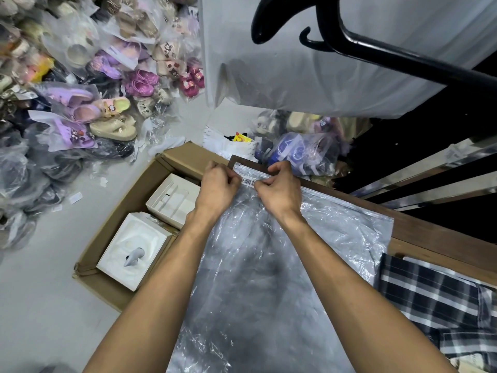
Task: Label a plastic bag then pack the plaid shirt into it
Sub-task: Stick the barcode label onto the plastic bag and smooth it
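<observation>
A clear plastic bag (269, 278) lies flat on a brown table (430, 238), its zip edge at the far end. A small white barcode label (248, 181) sits on that far edge. My left hand (219, 188) pinches the label's left end and my right hand (278, 189) pinches its right end, both fists curled over the bag's top. The black-and-white plaid shirt (441, 305) lies on the table to the right of the bag, partly cut off by the frame edge.
An open cardboard box (129, 208) with white inner boxes (134, 251) stands on the floor left of the table. Bagged sandals and shoes (88, 84) pile up at the far left. A black hanger (349, 30) and a white sheet (322, 63) hang overhead.
</observation>
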{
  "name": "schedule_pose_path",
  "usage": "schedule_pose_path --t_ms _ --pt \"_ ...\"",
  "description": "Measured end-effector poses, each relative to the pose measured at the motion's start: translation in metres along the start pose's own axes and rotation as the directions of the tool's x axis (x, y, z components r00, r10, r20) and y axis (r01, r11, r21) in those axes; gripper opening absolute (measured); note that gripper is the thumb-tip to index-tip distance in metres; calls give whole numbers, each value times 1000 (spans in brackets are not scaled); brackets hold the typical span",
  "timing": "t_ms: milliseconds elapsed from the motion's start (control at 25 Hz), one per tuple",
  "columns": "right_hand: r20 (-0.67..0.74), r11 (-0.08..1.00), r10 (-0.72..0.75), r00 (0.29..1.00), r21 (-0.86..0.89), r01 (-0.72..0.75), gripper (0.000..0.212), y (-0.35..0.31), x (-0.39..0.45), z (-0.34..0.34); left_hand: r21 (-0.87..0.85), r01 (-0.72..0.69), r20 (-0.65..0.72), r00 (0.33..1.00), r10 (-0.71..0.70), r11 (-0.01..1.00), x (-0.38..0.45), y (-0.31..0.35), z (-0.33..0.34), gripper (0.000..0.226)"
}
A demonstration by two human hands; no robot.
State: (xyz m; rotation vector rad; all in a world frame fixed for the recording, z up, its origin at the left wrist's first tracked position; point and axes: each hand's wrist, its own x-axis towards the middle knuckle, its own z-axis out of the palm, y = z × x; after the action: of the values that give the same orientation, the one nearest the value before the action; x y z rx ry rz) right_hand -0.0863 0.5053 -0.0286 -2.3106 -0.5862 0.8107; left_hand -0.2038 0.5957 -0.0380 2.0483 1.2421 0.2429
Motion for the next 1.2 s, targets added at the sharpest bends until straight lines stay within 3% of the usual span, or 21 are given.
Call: schedule_pose_path --t_ms 160,320,400,520,600,720,840,960,1200 --pt "51 999 50 997 -3 -50 30 -2 5 -4 18 29 33 999 -30 999 2 -2 -2 18" --pt "100 993 113 989 -57 -108 31 -4 12 -13 -104 193 83 979 -185 976 10 -1 -15 35" --pt "116 987 90 989 -141 -74 29 -8 13 -16 -170 189 144 976 -166 967 14 3 -19 30" --pt "153 956 32 988 -294 15 24 -14 16 -22 30 55 176 983 -59 998 17 4 -22 18" --pt "181 954 30 983 -299 26 26 -13 17 -24 128 -27 176 984 5 991 17 0 -24 23" --pt "158 954 -6 987 -295 53 26 -9 17 -20 222 -7 133 991 -24 975 12 -1 -28 25" --pt "123 937 -169 978 -288 198 25 -11 10 -11 338 24 118 991 -67 941 6 7 -32 24" --pt "232 867 -397 888 -224 446 41 -9 5 -6 339 38 179 978 -104 940 6 6 -37 30" --pt "400 791 -503 766 -145 595 52 6 24 -15 321 69 275 948 -162 945 13 7 -45 44"
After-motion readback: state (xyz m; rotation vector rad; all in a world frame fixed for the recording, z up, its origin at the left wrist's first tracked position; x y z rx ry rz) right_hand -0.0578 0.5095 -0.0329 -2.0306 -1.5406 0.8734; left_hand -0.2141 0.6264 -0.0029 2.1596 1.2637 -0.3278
